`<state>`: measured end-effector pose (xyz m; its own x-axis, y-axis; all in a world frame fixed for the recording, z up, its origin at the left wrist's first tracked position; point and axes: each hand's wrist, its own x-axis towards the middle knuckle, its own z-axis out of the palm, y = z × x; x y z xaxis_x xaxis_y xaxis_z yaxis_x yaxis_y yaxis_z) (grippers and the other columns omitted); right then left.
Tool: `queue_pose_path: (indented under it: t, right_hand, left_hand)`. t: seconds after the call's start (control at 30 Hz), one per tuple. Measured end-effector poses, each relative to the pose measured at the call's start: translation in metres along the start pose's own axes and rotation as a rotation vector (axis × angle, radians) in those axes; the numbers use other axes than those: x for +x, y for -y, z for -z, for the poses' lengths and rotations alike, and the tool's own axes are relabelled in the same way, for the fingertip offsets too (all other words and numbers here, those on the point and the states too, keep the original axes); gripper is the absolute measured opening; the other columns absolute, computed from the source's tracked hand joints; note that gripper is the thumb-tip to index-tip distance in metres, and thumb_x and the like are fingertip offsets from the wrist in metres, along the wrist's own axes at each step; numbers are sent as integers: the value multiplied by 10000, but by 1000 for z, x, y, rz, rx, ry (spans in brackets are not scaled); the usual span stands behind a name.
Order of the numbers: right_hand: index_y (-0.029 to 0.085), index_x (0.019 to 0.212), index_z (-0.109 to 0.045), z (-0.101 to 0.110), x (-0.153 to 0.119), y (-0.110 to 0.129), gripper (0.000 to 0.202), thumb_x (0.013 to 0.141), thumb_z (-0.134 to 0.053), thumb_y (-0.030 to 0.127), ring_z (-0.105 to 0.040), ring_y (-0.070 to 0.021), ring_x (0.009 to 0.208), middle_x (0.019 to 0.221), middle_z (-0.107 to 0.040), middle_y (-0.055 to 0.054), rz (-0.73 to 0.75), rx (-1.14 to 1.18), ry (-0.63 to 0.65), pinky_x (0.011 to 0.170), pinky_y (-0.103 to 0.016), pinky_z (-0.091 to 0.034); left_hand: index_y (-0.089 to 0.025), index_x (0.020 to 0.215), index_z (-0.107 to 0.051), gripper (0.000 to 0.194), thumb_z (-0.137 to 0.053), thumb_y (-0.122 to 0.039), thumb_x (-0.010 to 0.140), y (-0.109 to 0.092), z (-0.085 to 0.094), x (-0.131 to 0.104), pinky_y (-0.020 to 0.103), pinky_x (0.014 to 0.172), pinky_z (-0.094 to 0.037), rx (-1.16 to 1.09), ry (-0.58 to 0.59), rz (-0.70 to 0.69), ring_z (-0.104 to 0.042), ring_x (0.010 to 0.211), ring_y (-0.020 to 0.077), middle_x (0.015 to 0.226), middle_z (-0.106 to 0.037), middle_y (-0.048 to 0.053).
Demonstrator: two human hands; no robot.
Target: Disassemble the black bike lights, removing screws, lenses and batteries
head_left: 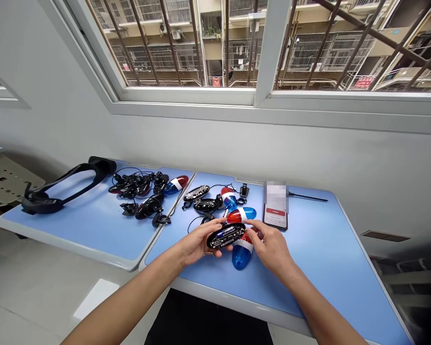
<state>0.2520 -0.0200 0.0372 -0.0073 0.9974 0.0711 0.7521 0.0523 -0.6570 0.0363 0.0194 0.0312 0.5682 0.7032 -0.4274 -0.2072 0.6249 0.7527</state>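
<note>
Left hand (pixel 197 243) holds open black casing (pixel 225 235) over right table's (pixel 330 268) near side, right hand (pixel 274 245) at casing's right end, grip unclear; slack left hold could tip it onto red-blue cover (pixel 242 255) just beside.

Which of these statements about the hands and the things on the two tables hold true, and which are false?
1. The left hand holds an open black casing. True.
2. The right hand lies flat on the phone. False: its fingertips are at the casing's right end.
3. A red-and-blue cover lies on the left-hand table. True.
4. The phone lies on the left-hand table. False: it lies on the right-hand table.
5. Bars show beyond the window glass. True.
</note>
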Motion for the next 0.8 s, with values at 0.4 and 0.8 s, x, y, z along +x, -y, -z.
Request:
queue_pose_path:
  t: [0.4,0.8]
  right_hand:
    - [226,927,-748,-13,9,-18,254,833,-598,408,-658,-199,806,860,-741,-26,-79,448,98,757,-309,-515]
    - [235,936,-722,-19,6,-14,250,876,-548,404,-654,-194,761,868,-742,-24,-89,308,-2,728,-317,-492]
  left_hand:
    - [-132,1322,-609,490,-648,-345,883,13,20,15,219,494,-562,32,190,-35,-748,844,275,1159,-697,195]
    - [-146,1372,-566,481,-611,-311,923,13,22,16,235,520,-608,-74,232,32,-757,892,299,1217,-682,196]
